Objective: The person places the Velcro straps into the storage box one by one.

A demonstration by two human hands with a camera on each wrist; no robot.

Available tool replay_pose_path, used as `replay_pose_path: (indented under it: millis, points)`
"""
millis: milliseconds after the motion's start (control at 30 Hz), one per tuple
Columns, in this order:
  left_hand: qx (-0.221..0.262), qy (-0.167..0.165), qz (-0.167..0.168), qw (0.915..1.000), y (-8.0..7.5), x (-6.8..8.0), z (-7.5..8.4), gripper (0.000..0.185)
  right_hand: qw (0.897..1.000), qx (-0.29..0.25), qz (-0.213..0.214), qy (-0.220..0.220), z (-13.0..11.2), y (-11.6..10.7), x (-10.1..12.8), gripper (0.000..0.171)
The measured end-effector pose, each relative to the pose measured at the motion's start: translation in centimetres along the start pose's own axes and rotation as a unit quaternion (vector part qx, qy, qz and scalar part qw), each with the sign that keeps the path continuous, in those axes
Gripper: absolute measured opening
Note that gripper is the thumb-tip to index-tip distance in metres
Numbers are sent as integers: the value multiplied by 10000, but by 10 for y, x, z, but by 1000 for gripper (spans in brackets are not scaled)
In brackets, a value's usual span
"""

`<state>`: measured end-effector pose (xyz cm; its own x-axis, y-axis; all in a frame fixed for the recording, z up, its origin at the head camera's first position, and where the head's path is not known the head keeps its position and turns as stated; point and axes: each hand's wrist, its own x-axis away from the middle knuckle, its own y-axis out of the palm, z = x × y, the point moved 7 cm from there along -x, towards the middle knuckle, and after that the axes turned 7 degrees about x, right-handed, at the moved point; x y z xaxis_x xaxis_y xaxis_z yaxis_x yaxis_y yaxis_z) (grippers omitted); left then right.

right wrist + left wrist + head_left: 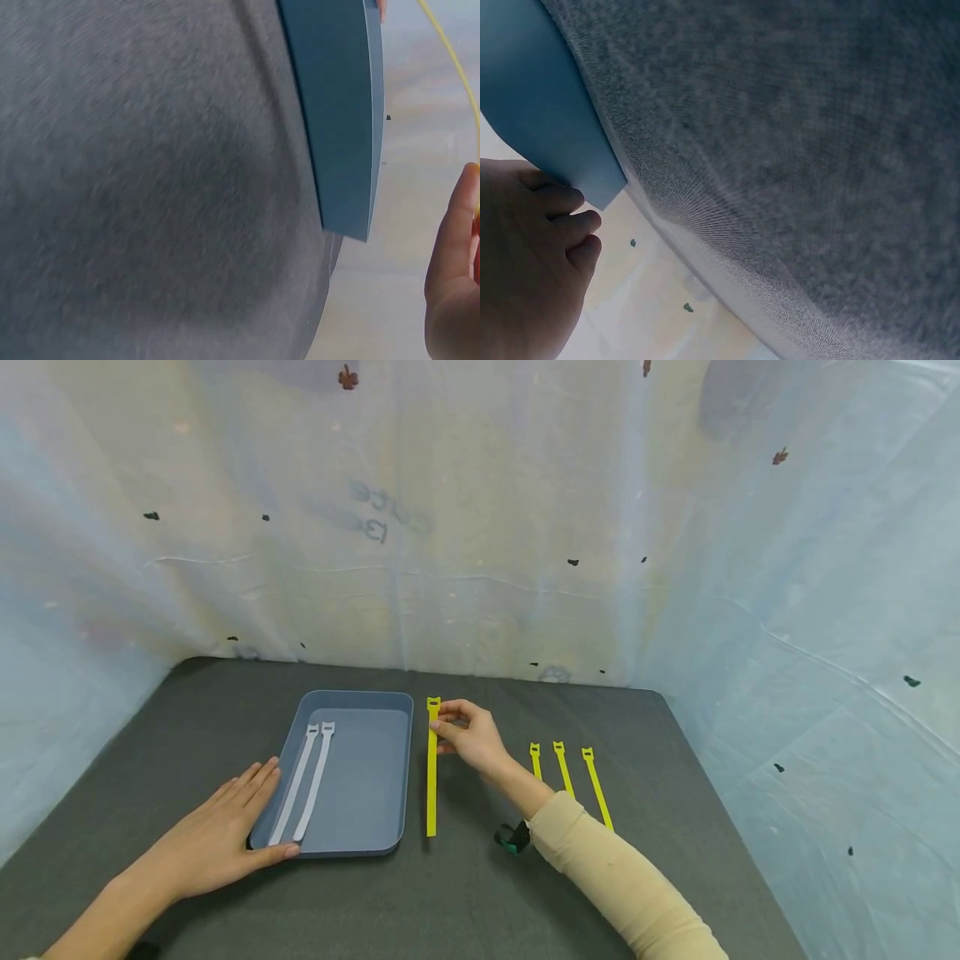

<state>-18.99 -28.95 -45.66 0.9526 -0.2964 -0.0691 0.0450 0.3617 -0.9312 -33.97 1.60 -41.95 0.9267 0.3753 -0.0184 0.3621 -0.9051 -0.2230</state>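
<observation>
Just beside the tray [367, 777], right fingers [457, 707] pinch a yellow strap [431, 781], while straight left fingers [258, 779] touch the tray's opposite edge.

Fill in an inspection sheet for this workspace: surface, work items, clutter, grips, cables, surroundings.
Surface: dark grey tabletop, matte.
Work items: blue-grey tray holding two white straps; one held yellow strap, right of the tray; three other yellow straps farther right, partly hidden by the right arm.
Clutter: black-and-green item by the right wrist; cannot tell whether it is worn.
Grips: left grip touches the tray's left side; right grip pinches the held strap near its top.
Cables: nothing seen.
Surroundings: pale sheeting with small dark marks.
</observation>
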Motion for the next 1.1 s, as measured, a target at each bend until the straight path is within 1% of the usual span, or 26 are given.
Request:
replay_pose_path:
  millis: [300, 600, 867, 1100]
  points:
    - [0, 29, -10, 10000, 0, 1, 2, 114, 9997, -256, -43, 4, -7, 24, -5, 27]
    - [3, -7, -40, 10000, 0, 1, 3, 115, 9970, -773, -95, 9, -15, 49, -11, 24]
    - [-24, -63, -46, 10000, 0, 1, 4, 116, 9950, -979, -84, 205, -7, 75, -18, 20]
    - [-56, -142, -96, 9998, 2, 0, 2, 117, 9927, -1187, -55, 200, -3, 97, -25, 17]
